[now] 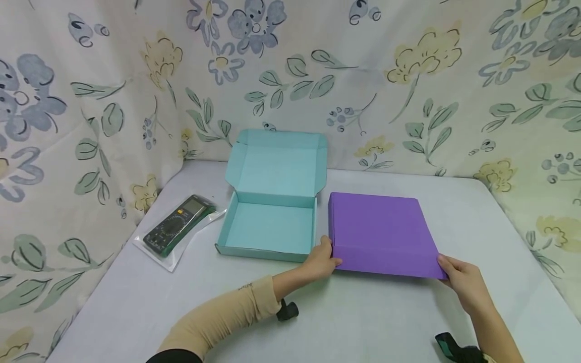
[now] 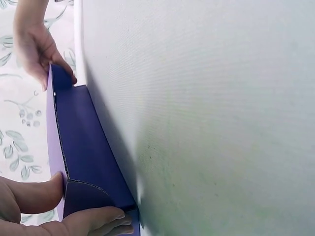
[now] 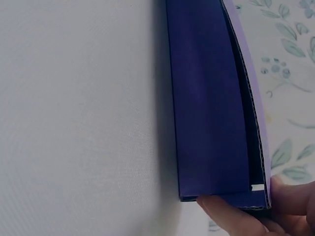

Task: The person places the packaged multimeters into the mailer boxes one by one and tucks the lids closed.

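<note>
A purple cardboard box point(image 1: 379, 227) lies on the right half of the table, its lid folded over the top. My left hand point(image 1: 321, 258) holds the near left corner, thumb and fingers on either side of the lid's side flap in the left wrist view. At the near right corner my right hand point(image 1: 465, 282) pinches the lid edge and flap. Both wrist views show a gap between the lid's front edge and the box's front wall point(image 2: 91, 142). Just left of it a teal box point(image 1: 272, 229) stands with its lid raised and nothing inside.
A black and green multimeter point(image 1: 179, 224) in a clear plastic bag point(image 1: 170, 262) lies at the left of the white table point(image 1: 363, 322). Flowered curtains point(image 1: 295, 75) hang behind and along the sides. A dark wrist-worn device point(image 1: 287, 310) sits under the left sleeve.
</note>
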### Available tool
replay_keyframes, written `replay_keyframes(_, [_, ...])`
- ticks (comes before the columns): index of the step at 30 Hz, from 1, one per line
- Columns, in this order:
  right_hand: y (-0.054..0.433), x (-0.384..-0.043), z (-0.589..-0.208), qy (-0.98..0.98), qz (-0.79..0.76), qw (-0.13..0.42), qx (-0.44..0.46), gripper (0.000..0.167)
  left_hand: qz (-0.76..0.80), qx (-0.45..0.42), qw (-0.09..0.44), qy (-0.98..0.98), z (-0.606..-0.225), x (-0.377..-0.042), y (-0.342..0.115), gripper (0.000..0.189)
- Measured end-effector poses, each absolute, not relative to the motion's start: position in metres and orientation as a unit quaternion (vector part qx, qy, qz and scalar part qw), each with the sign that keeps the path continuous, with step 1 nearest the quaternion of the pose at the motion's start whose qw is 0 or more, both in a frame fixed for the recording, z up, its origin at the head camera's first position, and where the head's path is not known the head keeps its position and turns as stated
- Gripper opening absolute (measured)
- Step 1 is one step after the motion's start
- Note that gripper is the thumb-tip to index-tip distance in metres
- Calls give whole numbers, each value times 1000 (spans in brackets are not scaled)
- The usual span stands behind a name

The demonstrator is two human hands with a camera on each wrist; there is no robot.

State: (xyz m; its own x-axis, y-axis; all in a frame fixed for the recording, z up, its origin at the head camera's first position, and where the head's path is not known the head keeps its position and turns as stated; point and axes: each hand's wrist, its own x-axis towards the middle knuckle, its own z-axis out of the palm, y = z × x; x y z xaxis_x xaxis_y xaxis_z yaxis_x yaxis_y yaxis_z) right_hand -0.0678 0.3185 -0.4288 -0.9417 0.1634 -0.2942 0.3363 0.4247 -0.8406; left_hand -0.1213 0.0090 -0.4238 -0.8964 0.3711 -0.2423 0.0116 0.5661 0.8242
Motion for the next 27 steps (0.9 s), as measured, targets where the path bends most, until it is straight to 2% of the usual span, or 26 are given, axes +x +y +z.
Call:
replay_keyframes(7, [317,-71,-431,839,-515,62,164,52,448,107,190,867,-422,-121,12,31])
replay_keyframes(13, [323,-73,-432,855,-493,60,152,51,435,121,206,868,-420,-128,11,34])
replay_keyframes(16, [330,-75,-434,860,-492,64,115,52,422,125,211,873,-419,-134,9,45])
replay_keyframes(21, [345,-77,-436,861,-497,96,44,59,444,108,230,859,-419,-143,10,76])
replay_keyframes(27, [361,-86,-435,878,-459,136,-19,61,525,80,236,814,-421,-152,10,81])
